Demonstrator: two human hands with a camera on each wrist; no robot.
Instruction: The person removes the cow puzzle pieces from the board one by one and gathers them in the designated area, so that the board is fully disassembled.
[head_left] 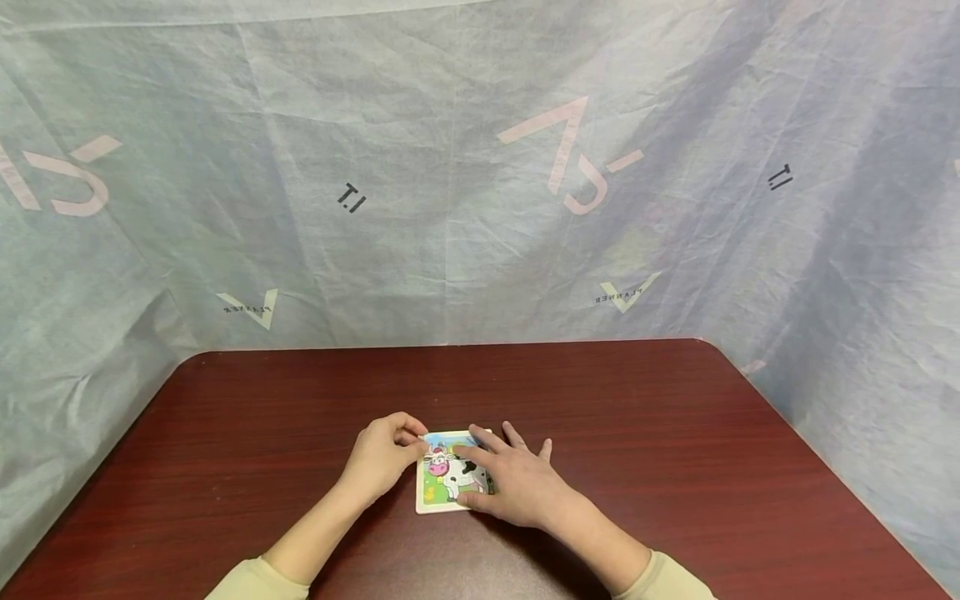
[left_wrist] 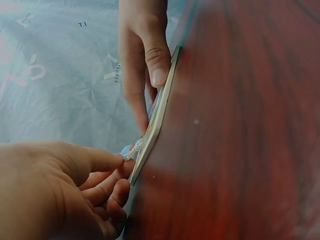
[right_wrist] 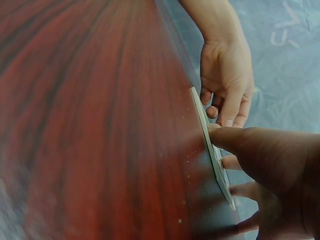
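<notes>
A small square cow jigsaw puzzle in a pale frame (head_left: 442, 508) lies flat on the table, in front of the person. At its upper left corner is the left hand (head_left: 378, 460), pinching a puzzle piece (left_wrist: 129, 152) between thumb and index finger. In the left wrist view this piece is tilted up from the board, with light blue and red on it. Spread across the puzzle's right side, the right hand (head_left: 521, 483) rests its fingertips and thumb on the picture and frame. It covers part of the cow.
The dark red wood-grain table (head_left: 637, 400) has rounded far corners. Pale grey printed cloth (head_left: 442, 208) hangs behind the table and along both sides.
</notes>
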